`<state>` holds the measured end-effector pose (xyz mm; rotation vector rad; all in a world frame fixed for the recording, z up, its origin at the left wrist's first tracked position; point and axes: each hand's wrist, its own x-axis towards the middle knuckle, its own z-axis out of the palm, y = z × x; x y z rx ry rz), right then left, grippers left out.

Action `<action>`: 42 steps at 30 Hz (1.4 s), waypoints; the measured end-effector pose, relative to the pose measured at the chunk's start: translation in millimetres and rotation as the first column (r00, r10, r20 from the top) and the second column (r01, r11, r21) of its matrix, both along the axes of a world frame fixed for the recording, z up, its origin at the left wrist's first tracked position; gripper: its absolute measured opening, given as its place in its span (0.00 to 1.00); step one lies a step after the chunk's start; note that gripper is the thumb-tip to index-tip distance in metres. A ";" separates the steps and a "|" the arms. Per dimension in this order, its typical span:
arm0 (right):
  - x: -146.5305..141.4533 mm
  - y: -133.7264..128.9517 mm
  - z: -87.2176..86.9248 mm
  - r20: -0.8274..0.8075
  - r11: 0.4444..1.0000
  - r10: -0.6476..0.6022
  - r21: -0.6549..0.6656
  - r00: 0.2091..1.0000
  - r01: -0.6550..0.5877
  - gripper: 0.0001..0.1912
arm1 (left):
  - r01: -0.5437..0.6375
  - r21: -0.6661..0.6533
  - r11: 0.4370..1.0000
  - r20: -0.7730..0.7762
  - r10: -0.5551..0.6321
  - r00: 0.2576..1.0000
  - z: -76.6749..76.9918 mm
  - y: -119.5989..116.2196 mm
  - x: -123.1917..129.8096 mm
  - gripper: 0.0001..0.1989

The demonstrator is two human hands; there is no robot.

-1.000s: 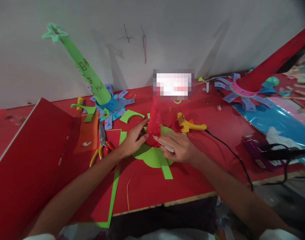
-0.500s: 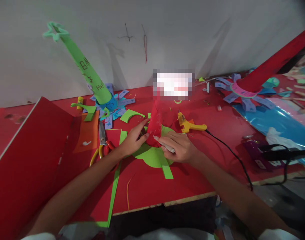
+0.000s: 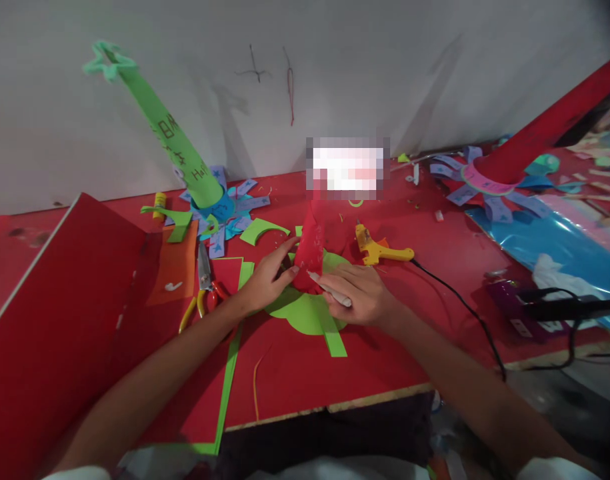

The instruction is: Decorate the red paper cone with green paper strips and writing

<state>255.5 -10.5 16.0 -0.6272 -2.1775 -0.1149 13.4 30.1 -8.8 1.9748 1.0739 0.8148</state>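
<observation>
A red paper cone [image 3: 309, 247] with small pale marks stands on a green scalloped paper base [image 3: 305, 317]. My left hand [image 3: 267, 279] grips the cone's left side, thumb in front and fingers reaching behind. In my right hand [image 3: 362, 293] is a slim white pen [image 3: 337, 293], closed between thumb and fingers. Its tip is at the lower right of the cone, touching or very near the surface. From under the base, a green paper strip [image 3: 333, 339] sticks out toward me. A blurred-out patch covers the cone's top.
A yellow glue gun [image 3: 382, 253] with a black cord lies right of the base. Scissors [image 3: 205, 273] and green-edged red sheets [image 3: 195, 400] are at left. A tall green paper tube [image 3: 169, 133] stands behind; a red one [image 3: 549, 133] leans at right. The table's front edge is close.
The pen has tilted very slightly in my right hand, its tip still by the cone. My left hand and the cone stay where they were.
</observation>
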 end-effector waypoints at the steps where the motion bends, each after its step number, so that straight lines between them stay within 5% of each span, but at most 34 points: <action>1: 0.9 -0.1 -0.6 -0.006 1.000 -0.004 -0.011 1.000 0.004 0.14 | 0.000 0.003 1.000 0.002 0.000 1.000 -0.5 0.1 -0.2 0.33; 12: -2.5 0.8 2.8 0.008 0.999 0.038 -0.016 0.999 -0.038 0.17 | 0.009 0.019 1.000 -0.025 -0.009 1.000 2.6 0.2 0.3 0.32; 29: 1.0 1.6 1.5 0.008 0.997 -0.071 0.008 0.997 0.071 0.13 | -0.007 0.042 0.999 -0.040 0.009 0.999 3.8 -0.2 1.5 0.30; 42: -2.0 1.5 4.3 0.041 1.000 0.016 0.012 0.999 -0.017 0.17 | -0.011 0.003 1.000 -0.020 0.012 1.000 0.0 0.6 1.0 0.32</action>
